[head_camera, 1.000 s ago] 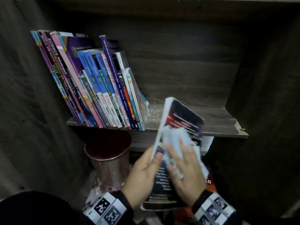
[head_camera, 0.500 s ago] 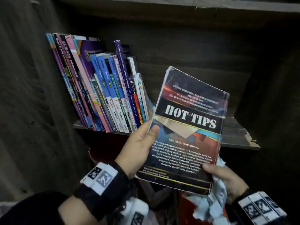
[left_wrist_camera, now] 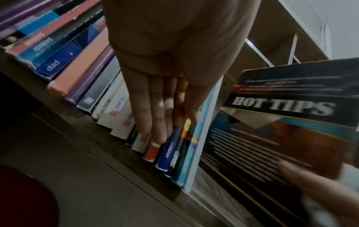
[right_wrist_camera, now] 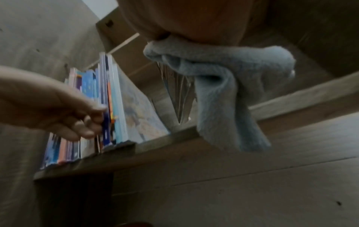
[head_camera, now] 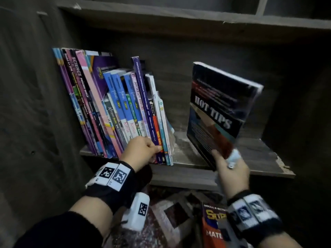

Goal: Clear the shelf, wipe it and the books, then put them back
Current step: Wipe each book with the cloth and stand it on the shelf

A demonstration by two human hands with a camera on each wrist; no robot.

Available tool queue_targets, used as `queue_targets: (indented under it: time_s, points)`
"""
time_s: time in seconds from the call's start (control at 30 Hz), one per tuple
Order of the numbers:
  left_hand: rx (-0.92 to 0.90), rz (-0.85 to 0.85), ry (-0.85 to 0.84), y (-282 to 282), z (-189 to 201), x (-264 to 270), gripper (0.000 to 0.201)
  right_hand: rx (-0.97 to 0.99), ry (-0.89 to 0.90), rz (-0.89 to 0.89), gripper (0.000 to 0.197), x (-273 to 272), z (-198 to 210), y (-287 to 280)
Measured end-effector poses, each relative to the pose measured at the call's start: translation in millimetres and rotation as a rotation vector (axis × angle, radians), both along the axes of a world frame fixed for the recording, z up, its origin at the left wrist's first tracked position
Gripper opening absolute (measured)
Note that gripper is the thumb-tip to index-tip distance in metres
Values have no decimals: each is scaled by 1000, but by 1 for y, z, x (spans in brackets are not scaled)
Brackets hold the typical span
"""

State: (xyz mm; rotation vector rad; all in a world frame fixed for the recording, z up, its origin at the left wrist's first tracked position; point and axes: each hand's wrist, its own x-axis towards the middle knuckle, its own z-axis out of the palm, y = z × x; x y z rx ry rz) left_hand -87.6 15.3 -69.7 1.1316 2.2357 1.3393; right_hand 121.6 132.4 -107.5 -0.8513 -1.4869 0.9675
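Observation:
A row of books leans left at the left end of the wooden shelf. My left hand rests against the lower spines near the row's right end. In the left wrist view its fingers lie straight on those spines. My right hand grips the lower corner of the dark HOT TIPS book together with a pale blue cloth. The book stands tilted over the bare right part of the shelf, apart from the row.
An upper shelf board runs above, and dark cabinet walls close both sides. Below the shelf lie an orange book and a patterned surface. A dark red object shows low in the left wrist view.
My left hand let go of the HOT TIPS book and moved to the spines on the shelf. My right hand carried the book up and right, over the shelf.

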Motion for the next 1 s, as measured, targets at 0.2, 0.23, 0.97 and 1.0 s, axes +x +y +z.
queue_targets:
  time_s: [0.2,0.23,0.97,1.0]
  points:
    - [4,-6,55,0,-1,0,29,88,-348,103,31,-93,-4,-8]
    - [7,-4,51,0,-1,-1,27,108,-381,174,32,-100,-4,-11]
    - [-334,-100,346,19,-26,15,61,-547,-260,264,88,-137,42,29]
    - [-316,-88,335,21,-27,14,61,-563,-252,291,99,-141,36,34]
